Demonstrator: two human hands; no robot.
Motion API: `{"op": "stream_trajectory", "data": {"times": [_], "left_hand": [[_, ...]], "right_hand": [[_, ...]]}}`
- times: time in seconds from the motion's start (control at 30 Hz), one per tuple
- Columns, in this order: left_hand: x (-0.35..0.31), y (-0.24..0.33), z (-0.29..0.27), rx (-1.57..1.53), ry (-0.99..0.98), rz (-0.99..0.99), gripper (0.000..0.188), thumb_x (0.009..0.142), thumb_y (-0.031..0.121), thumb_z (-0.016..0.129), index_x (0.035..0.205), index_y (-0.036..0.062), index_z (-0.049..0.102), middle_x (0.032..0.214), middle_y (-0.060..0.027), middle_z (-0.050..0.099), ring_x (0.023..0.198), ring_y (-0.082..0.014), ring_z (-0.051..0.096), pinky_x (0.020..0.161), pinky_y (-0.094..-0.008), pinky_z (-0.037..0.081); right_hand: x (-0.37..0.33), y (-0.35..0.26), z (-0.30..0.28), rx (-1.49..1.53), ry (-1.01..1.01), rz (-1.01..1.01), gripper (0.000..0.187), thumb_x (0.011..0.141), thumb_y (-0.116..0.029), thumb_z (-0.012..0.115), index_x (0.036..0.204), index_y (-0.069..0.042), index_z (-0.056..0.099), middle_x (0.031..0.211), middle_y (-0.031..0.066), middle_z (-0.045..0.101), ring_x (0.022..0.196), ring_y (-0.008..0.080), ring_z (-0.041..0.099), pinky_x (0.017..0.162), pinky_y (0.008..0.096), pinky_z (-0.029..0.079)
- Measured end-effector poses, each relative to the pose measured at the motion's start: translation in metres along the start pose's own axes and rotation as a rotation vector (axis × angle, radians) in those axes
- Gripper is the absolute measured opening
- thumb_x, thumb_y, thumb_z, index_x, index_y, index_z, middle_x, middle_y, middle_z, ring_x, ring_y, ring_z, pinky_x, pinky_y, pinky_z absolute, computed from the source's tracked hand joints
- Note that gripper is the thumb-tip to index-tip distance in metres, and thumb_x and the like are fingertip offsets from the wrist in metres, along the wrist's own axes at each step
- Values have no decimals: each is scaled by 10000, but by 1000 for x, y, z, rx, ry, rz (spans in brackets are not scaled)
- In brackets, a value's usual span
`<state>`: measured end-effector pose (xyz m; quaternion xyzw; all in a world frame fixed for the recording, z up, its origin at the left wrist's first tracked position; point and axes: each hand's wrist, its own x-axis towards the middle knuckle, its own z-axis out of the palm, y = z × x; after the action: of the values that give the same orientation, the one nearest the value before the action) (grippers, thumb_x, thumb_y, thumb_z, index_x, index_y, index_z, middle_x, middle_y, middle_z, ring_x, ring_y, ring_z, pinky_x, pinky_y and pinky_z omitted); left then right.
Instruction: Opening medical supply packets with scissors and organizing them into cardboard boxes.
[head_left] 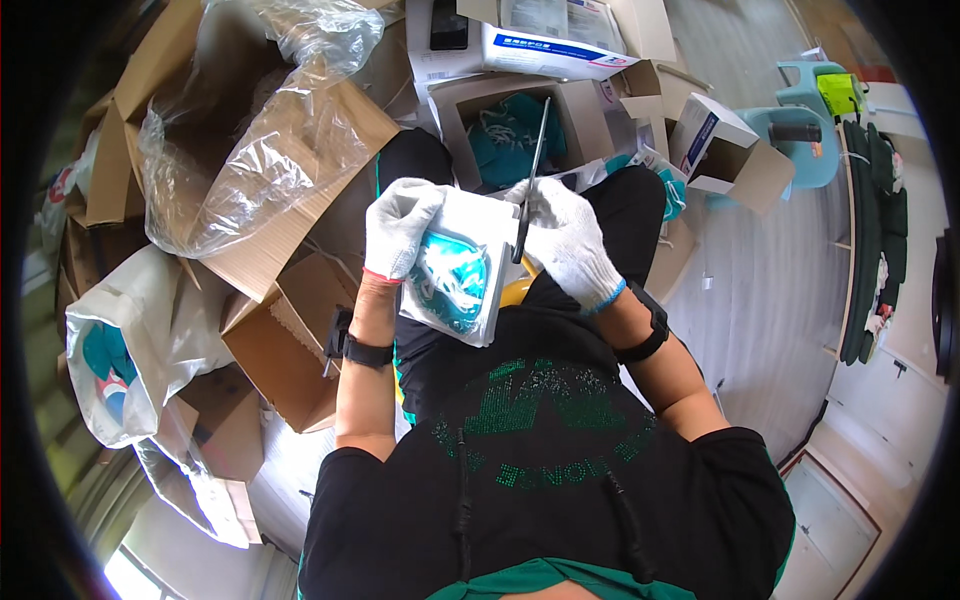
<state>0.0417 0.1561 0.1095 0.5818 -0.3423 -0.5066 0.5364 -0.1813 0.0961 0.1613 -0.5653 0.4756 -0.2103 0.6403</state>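
Head view: left hand (pixel 405 228) clamped on a shiny packet (pixel 455 280) — right hand (pixel 568 238) closed round a dark-handled tool (pixel 521 228).

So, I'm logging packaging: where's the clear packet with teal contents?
In the head view, the packet is just left of centre, gripped by the left hand at its upper left, with the right hand beside its upper right.

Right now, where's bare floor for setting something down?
Pale wood floor at right, bordered by the light blue plastic stool and dark green padding; a small white scrap lies there. Crowded: brown cardboard cartons left, white cardboard boxes ahead.
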Motion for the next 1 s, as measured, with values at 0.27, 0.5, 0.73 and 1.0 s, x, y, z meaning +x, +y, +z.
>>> {"op": "stream_trajectory", "data": {"times": [0.27,0.5,0.73,1.0], "left_hand": [[-10,10,3,-151,-250,-183,250,805,80,736,1027,-29,700,952,-76,696,899,-152,653,806,-280,521],[1,9,-7,-195,-163,-271,251,809,38,724,1049,-31,693,961,-85,717,857,-144,668,800,-280,530],[11,21,-5,-75,-279,-159,210,822,56,729,1008,-28,680,945,-70,705,850,-119,657,781,-253,522],[21,12,0,-54,-379,-173,197,918,147,654,1044,-3,632,934,1,608,869,-67,571,786,-227,466]], "right_hand": [[3,7,-5,-120,61,-113,262,818,-115,696,1054,-29,620,967,105,673,894,203,657,837,318,520],[-4,-15,-51,-317,-248,-98,319,820,-267,727,1022,-50,611,854,65,612,748,121,559,704,273,468],[-20,-29,-68,-515,-674,89,429,821,-398,711,1060,-50,634,843,102,624,786,217,597,760,333,474],[-25,-15,-63,-479,-635,-42,422,798,-372,763,1055,-55,655,807,109,629,739,224,596,725,331,483]]}}
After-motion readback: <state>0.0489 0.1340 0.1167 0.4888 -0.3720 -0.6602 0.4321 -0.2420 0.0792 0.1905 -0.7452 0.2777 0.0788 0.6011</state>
